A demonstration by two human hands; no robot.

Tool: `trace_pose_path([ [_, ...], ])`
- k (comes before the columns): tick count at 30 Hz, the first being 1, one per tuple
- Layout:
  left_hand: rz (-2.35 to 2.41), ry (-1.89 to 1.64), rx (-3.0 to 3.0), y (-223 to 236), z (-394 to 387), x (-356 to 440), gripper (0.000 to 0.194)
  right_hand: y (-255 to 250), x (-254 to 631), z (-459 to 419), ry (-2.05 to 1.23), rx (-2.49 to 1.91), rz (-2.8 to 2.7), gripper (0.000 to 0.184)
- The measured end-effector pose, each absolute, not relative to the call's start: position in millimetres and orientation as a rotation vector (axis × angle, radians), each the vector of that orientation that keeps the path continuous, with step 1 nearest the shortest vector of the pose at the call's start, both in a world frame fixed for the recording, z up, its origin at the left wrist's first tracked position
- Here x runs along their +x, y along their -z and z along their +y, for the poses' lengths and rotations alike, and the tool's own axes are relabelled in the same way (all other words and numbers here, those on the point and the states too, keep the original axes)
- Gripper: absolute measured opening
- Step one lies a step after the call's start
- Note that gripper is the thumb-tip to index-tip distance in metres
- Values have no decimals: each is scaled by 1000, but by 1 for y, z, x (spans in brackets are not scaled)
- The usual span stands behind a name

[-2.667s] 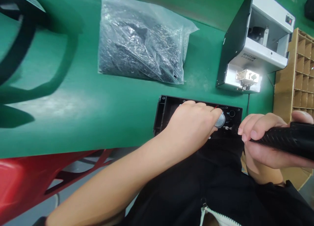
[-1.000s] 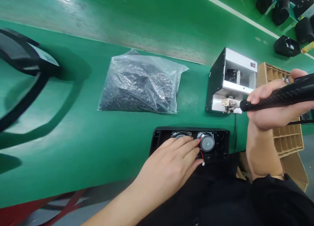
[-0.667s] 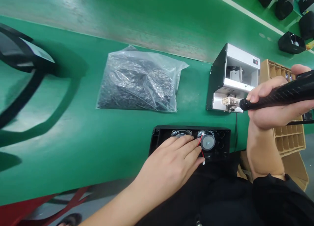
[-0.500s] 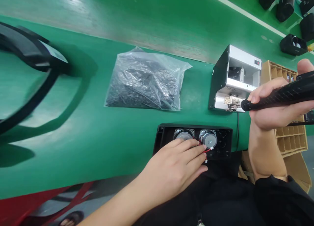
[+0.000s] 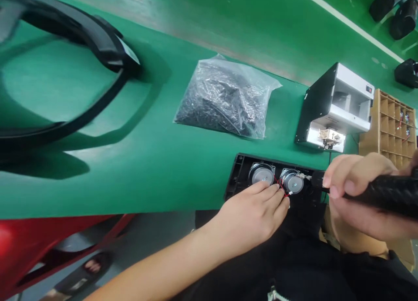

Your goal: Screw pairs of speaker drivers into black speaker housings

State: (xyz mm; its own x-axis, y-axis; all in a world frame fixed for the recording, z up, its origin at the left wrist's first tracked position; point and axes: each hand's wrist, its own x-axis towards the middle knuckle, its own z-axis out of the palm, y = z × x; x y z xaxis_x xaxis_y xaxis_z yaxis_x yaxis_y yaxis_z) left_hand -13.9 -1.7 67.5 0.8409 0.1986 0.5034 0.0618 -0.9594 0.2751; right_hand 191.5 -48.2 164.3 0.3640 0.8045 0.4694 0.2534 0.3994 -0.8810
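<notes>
- The left hand lies by the red wires; I can't tell if its fingers pinch them.
- The right hand squeezes a black screwdriver, its tip by the right speaker.
- Two speakers sit in the black box, at the table's near edge.

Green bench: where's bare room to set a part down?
Bare: green bench between black hoop and black case; narrower strip between plastic bag and silver machine. Crowded: at the case, with speakers, left hand, right hand and black tool.
</notes>
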Motion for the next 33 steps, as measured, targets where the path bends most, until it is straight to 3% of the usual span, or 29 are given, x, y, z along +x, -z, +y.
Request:
trace_pose_path([
  [4,185,-775,2773,-63,-3,-14,18,-142,192,-35,-556,-889,-1252,77],
  [8,178,-774,2774,-60,-4,-14,18,-129,195,-25,-514,-931,-1226,83],
  [13,215,-805,2764,-61,-4,-12,24,-121,190,-18,-458,-981,-1191,76],
  [23,192,-740,2763,-62,-5,-14,21,-112,188,-15,-478,-955,-1176,89],
  [33,199,-713,2772,-62,-5,-13,26,-109,190,-20,-513,-952,-1239,75],
])
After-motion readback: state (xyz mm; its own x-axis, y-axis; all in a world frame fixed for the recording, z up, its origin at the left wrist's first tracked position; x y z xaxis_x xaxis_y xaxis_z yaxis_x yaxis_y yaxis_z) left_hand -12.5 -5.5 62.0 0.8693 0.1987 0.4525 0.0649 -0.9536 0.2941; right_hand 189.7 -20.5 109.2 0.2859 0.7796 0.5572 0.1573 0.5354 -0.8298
